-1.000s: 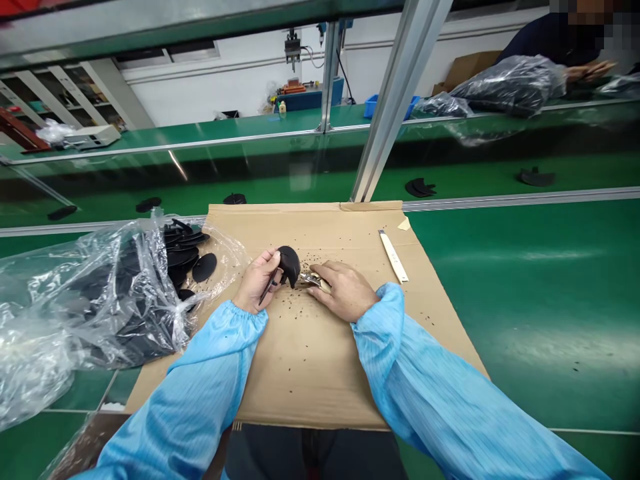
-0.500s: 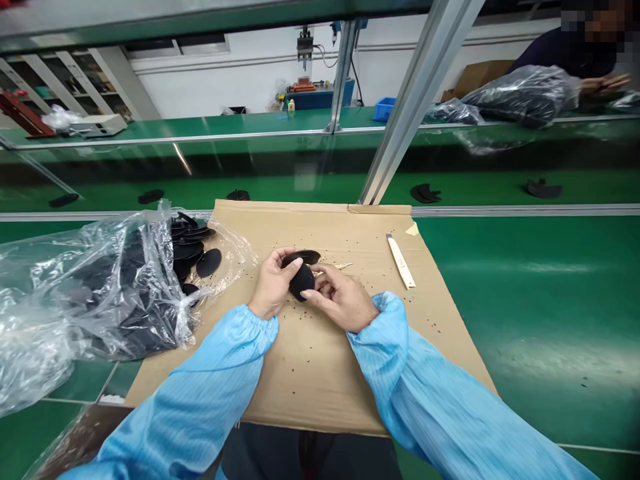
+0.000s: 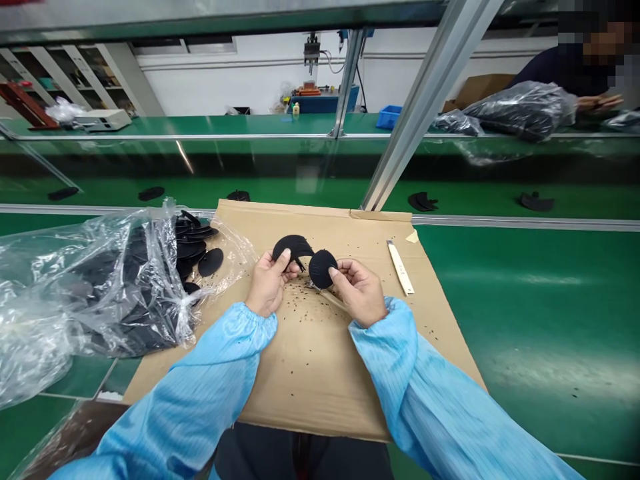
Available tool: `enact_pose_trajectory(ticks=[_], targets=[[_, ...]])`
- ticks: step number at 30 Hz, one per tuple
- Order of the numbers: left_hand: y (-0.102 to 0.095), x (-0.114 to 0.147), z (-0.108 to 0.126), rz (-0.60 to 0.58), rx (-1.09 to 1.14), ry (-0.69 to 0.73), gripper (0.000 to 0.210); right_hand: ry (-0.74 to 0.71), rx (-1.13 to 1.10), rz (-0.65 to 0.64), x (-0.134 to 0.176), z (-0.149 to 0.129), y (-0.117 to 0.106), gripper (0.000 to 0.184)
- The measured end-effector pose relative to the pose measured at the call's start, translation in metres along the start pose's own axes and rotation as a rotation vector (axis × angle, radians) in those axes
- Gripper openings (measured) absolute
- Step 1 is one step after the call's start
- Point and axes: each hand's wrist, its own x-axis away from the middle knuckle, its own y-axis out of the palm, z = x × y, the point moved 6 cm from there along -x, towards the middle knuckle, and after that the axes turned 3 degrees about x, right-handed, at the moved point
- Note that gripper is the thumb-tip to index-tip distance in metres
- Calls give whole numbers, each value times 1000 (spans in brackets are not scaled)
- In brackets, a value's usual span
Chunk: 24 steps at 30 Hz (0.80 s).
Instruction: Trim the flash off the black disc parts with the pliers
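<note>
My left hand (image 3: 267, 285) is closed on a black crescent-shaped piece (image 3: 291, 245), pinched between thumb and fingers. Just to the right, a flat black round disc (image 3: 321, 269) is gripped by its right edge in my right hand (image 3: 361, 293). The disc and the crescent piece are close together, above a cardboard sheet (image 3: 310, 393). Beneath my right hand a thin, pale pointed tool (image 3: 334, 301) shows; whether the hand holds it I cannot tell. Small black crumbs lie scattered under both hands.
At left, a clear plastic bag (image 3: 100, 287) of black discs spills onto the cardboard. A white-handled cutter (image 3: 400, 268) lies on the right. Black pieces (image 3: 423, 201) sit along the green bench behind. A metal post (image 3: 410, 120) rises there; a person works at far right.
My hands have moved apart slightly. The round disc, earlier overlapping the other piece at my left hand, is now separate in my right hand. The crescent piece has turned to show its flat face.
</note>
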Motion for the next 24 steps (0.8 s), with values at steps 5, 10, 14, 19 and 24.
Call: enact_pose_trajectory(ticks=[5,10,14,19,24], targets=[[7,5,-8,-70,60,-93,49,-2,-9,18,1,-1,2,32],[16,14,-14,-195,30,-159,47,-26,35,-13,0,0,2,32],[17,17,-15,-233,-14,-152,46,-36,62,-8,1,1,1,32],[19,18,-14,-268,-24,-135,45,-6,53,-41,2,5,4,35],[18,18,-15,-281,-33,-162,47,-16,106,-90,1,5,6,40]])
